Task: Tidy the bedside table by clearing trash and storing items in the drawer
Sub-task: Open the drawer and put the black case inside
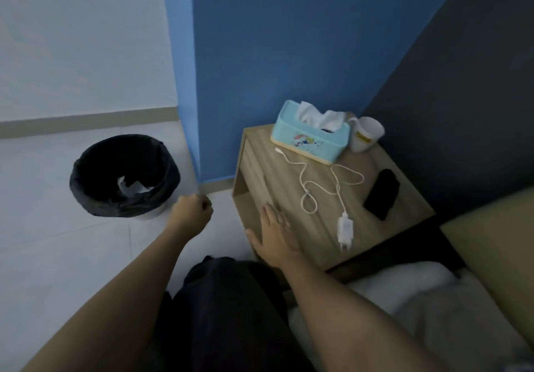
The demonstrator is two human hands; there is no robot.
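A wooden bedside table (384,198) stands in the corner by the blue wall. On its top lie a white charger with a looped cable (345,228), a black phone (382,194), a light blue tissue box (310,137) and a white mug (365,134). My right hand (274,233) rests flat on the table's front left edge, fingers spread, above the drawer front (254,166). My left hand (192,211) hovers over the floor as a closed fist, between the table and a black-lined trash bin (124,176) that holds crumpled white paper.
A bed with a white pillow (404,282) and a tan headboard (491,244) lies to the right of the table. My dark-clothed knee (231,299) is low in the middle. Pale floor tiles (57,256) spread to the left.
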